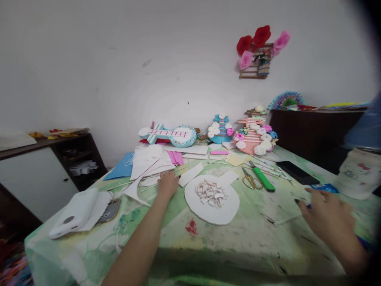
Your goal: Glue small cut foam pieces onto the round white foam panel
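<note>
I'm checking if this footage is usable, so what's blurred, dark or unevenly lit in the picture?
Head view: the right hand looks soft and smeared, the left hand somewhat clearer; also head view: the wall is brighter around its middle, greyer toward the sides; head view again: a blurred black edge cuts into the picture's right corners.

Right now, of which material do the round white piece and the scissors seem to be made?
Round white piece: probably foam board or thick card, matte, by its flat, shineless face. Scissors: likely metal, by the thin golden handle loops; polish unclear.
</note>
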Demonstrator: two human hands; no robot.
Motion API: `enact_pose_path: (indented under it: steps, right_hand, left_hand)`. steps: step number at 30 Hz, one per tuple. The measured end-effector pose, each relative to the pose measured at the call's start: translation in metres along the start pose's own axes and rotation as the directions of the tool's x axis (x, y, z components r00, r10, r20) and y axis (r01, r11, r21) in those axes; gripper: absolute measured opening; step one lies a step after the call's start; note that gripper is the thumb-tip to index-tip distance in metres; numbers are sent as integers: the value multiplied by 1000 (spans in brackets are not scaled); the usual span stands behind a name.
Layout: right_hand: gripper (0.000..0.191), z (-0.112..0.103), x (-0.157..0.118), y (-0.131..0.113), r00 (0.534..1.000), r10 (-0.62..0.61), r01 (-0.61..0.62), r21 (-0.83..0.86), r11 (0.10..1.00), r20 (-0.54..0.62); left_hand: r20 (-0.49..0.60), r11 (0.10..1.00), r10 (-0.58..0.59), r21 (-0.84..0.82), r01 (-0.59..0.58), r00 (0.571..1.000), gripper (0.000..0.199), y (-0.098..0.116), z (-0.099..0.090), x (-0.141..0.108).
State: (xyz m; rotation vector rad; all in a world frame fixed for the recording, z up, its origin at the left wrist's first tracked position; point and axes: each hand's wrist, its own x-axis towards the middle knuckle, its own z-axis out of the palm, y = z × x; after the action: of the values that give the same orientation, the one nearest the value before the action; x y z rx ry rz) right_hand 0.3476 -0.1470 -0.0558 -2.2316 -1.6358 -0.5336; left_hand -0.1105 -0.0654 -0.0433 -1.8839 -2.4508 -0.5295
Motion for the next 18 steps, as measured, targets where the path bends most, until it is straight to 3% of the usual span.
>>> enact_pose_path:
  steps: [2, 4, 5, 8, 12, 18]
  right_hand:
    - [43, -19, 5, -36, 998, -45, 45, 13, 999, -46]
    - [38, -27, 14, -70, 984, -175, 174, 54, 983, 18]
    - [35, -28, 19, -85, 964, -255, 249, 74, 966, 81]
    - [21, -19, 36, -120, 930, -339, 326, 107, 939, 141]
    - [26, -2, 49, -137, 923, -336, 314, 141, 939, 189]
    - [30, 21, 58, -135, 958, -181, 133, 211, 968, 223]
  left_hand:
    - [18, 998, 63, -7, -63, 998, 37, 3, 4, 1]
    - [27, 995, 102, -17, -102, 994, 38, 5, 7, 2]
    - [27, 993, 113, -25, -112, 993, 38, 5, 8, 3]
    - [17, 991, 119, -57, -118, 993, 38, 3, 11, 6]
    - [-13, 985, 113, -131, -113, 994, 42, -2, 13, 12]
    - [-81, 942, 108, -310, -128, 991, 27, -2, 8, 15]
